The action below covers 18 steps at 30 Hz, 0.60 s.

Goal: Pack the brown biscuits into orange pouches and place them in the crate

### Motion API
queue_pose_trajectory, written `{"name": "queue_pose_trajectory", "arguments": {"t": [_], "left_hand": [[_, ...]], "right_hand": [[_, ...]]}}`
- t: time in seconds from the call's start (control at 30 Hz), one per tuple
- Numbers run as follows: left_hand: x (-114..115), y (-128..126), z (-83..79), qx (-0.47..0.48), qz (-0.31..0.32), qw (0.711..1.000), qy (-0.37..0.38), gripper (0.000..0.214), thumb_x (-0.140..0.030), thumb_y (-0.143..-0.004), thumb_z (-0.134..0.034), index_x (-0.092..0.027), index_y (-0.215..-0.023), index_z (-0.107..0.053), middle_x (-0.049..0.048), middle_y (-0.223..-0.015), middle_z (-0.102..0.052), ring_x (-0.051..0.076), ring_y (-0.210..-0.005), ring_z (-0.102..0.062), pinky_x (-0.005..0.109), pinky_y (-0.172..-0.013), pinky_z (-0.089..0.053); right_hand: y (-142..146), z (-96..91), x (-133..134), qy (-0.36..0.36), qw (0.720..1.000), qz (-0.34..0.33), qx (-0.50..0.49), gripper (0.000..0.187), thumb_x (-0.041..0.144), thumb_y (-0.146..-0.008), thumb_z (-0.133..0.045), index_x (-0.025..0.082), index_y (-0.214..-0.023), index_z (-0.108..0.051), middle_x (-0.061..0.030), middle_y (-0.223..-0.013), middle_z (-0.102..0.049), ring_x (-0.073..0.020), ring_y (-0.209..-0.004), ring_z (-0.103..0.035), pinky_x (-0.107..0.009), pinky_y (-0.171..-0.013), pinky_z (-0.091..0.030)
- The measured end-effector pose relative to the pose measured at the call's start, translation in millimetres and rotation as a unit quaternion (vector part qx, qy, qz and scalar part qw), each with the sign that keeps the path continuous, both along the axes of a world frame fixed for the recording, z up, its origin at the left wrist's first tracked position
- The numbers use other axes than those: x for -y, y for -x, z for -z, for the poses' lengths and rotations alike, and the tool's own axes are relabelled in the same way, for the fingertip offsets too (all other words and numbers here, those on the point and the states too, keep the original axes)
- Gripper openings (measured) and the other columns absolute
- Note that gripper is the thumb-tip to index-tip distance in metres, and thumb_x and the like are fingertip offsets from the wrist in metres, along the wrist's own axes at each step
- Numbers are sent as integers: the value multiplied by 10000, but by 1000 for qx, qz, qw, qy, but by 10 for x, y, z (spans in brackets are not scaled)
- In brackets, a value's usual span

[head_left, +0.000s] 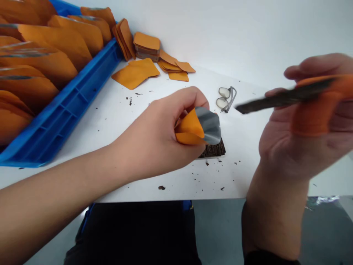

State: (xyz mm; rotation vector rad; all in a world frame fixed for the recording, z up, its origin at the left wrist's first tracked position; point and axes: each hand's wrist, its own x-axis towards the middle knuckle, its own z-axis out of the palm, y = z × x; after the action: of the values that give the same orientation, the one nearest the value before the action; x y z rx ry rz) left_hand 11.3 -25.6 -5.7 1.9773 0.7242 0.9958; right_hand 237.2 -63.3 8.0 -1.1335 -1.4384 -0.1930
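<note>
My left hand point(171, 129) is wrapped round a small orange pouch point(190, 129) with a silver-grey inner face; its mouth gapes toward the right. Just below and behind that hand, a dark brown block point(216, 149) of thin layered pieces lies on the table, partly hidden by the fingers. Raised at the right, my right hand point(300, 136) holds scissors point(286, 96) with orange handles and dark, stained blades pointing left. The scissors are blurred, and the blades look closed together. They are apart from the pouch.
A blue crate point(74, 99) full of filled orange pouches point(60, 40) stands at the left. Stacked flat pouches point(147, 42) and loose ones point(136, 73) lie behind. Folded eyeglasses point(226, 98) rest on the white table point(171, 187), among scattered dark crumbs.
</note>
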Motion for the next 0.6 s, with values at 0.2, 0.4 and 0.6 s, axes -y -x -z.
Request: {"name": "queue_pose_trajectory", "arguments": {"t": [0.2,0.4,0.6], "left_hand": [[65,-8,-30,11,125,982,138,331,-16,-699,-644,-241,-941,-622,-107,-669,-607,58,-489,-502,179,-440,-425],[69,16,-48,-3,166,974,156,362,-49,-708,-654,-260,-999,-610,-73,-778,-688,94,-599,-629,197,-468,-477],[102,29,-57,16,143,977,157,372,-62,-696,-636,-263,-1008,-655,-89,-731,-653,60,-559,-568,156,-418,-392]], "right_hand": [[129,-13,161,98,994,-34,42,362,464,-1009,-439,513,-1240,-714,3,-1498,-638,-401,-1513,-577,-594,-1057,-651],[109,24,183,79,986,-121,83,250,551,-1052,-503,600,-1176,-715,65,-1452,-656,-362,-1369,-667,-571,-951,-692],[121,17,182,13,996,-82,19,181,673,-989,-613,675,-1104,-753,56,-1264,-709,-351,-1260,-702,-590,-986,-674]]}}
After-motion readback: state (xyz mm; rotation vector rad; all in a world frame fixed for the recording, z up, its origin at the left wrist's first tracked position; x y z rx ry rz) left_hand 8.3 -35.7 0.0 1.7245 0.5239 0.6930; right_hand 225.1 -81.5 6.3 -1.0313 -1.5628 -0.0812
